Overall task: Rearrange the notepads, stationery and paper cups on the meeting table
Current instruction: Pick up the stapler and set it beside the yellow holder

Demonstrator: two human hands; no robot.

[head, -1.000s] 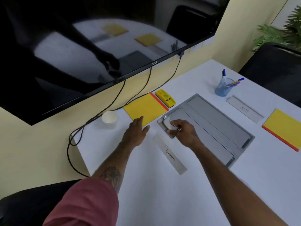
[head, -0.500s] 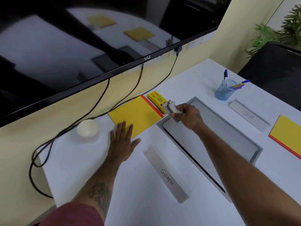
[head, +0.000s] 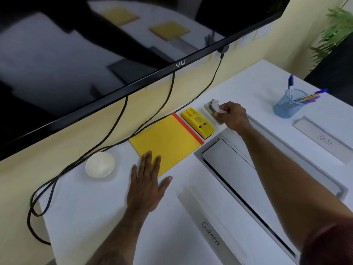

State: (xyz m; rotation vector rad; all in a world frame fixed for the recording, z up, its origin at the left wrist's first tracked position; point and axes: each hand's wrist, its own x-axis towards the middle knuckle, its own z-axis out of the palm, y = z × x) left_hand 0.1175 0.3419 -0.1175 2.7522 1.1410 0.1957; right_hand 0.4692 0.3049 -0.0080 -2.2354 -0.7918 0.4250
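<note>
My right hand (head: 232,116) is curled round a small grey metal tool with a white plastic top (head: 213,109), thumb and fingers pinching its near end. I cannot tell whether the tool rests on the white meeting table (head: 95,217) or sits just above it. Just to the left of this hand lies a yellow plastic rectangular block (head: 197,123), and just beyond that the yellow notepad with an orange-red binding strip (head: 168,142), the two side by side. Well off to the right of this hand stands a blue mesh pen holder (head: 286,106) with pens in it. Under my right forearm is the grey recessed metal panel (head: 267,159) set into the table.

My left hand (head: 147,186) lies flat with the fingers spread, palm on the table, fingertips over the near corner of the notepad. To its left, apart from it, sits a white paper cup (head: 99,165). To its right and nearer me lies a clear nameplate lettered GIRAFFE (head: 210,234).
</note>
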